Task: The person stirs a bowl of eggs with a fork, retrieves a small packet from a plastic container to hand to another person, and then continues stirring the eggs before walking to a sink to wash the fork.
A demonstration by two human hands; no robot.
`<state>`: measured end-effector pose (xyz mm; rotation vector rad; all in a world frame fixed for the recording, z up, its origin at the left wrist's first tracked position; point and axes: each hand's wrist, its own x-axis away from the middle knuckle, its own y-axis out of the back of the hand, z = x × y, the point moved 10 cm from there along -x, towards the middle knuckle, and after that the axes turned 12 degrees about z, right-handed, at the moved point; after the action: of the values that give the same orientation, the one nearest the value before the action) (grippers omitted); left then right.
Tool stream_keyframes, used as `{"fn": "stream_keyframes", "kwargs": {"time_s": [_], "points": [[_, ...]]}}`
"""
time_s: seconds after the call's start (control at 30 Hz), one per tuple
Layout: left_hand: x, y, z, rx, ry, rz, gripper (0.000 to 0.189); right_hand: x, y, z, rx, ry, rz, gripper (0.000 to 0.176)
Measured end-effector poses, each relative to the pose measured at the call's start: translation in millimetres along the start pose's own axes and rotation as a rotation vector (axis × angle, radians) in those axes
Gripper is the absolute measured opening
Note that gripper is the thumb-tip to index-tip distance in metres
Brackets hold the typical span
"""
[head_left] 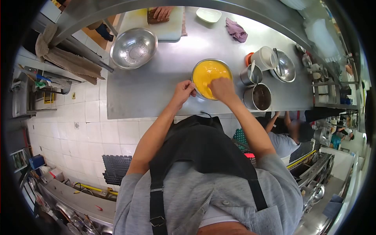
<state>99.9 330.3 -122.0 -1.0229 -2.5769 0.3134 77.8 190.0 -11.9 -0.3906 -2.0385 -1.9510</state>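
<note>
A round metal bowl (193, 70) of bright yellow liquid (209, 70) stands on the steel table in front of me. With fingertips pinched at its left rim, my left hand (184, 93) holds the bowl. My right hand (222, 89) is closed in a fist over the bowl's lower right side, at the liquid. Whatever that fist grips is hidden beneath it. To the right of the bowl are a small metal pot (251, 76) with a light-handled utensil in it and a larger pot (260, 96) with dark contents.
A perforated metal colander (134, 49) stands on the left. Behind it, another person's hand (162, 13) rests on a brown piece of food on a white cutting board (172, 29). A white dish (208, 15), purple cloth (236, 30), white containers (267, 56) and metal bowl (288, 66) lie farther back.
</note>
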Motion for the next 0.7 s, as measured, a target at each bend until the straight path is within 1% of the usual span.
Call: {"fn": "stream_keyframes", "kwargs": {"time_s": [0.03,0.1,0.13,0.2,0.23,0.33,0.37,0.43,0.5,0.53,0.6,0.63,0.7], "points": [[-1,1,1,-0.005,0.009,0.0,0.02,-16,2,-5,-0.013,-0.013,-0.052,0.029],[0,1,3,-0.008,0.025,-0.003,0.02,-37,9,-41,-0.055,-0.095,-0.106,0.029],[1,0,-1,-0.005,0.019,-0.005,0.02,-37,14,-59,-0.073,-0.134,-0.133,0.029],[4,-2,-7,0.009,0.003,-0.017,0.021,-18,12,-88,0.006,-0.18,-0.098,0.029],[4,-2,-7,0.001,0.001,-0.017,0.021,-9,13,-91,0.048,-0.198,-0.081,0.029],[4,-1,-5,-0.011,-0.006,-0.02,0.021,24,-2,-65,0.067,-0.109,0.036,0.029],[3,-1,-5,-0.008,-0.007,-0.017,0.021,28,-2,-49,0.05,-0.054,0.043,0.029],[1,-1,-4,-0.002,-0.01,-0.008,0.021,27,0,-6,0.011,0.049,0.053,0.029],[0,0,-2,0.002,-0.009,0.001,0.022,0,7,4,-0.012,0.019,-0.009,0.026],[1,-1,-4,-0.003,-0.008,0.001,0.022,-16,10,0,-0.023,0.003,-0.04,0.025],[3,-1,-7,-0.009,-0.007,-0.004,0.022,-40,10,-39,-0.074,-0.132,-0.09,0.024],[2,-1,-7,-0.011,-0.019,0.003,0.022,-43,14,-57,-0.098,-0.197,-0.119,0.024],[0,-1,-8,-0.011,-0.049,0.012,0.022,-26,14,-82,-0.024,-0.223,-0.118,0.024]]}}
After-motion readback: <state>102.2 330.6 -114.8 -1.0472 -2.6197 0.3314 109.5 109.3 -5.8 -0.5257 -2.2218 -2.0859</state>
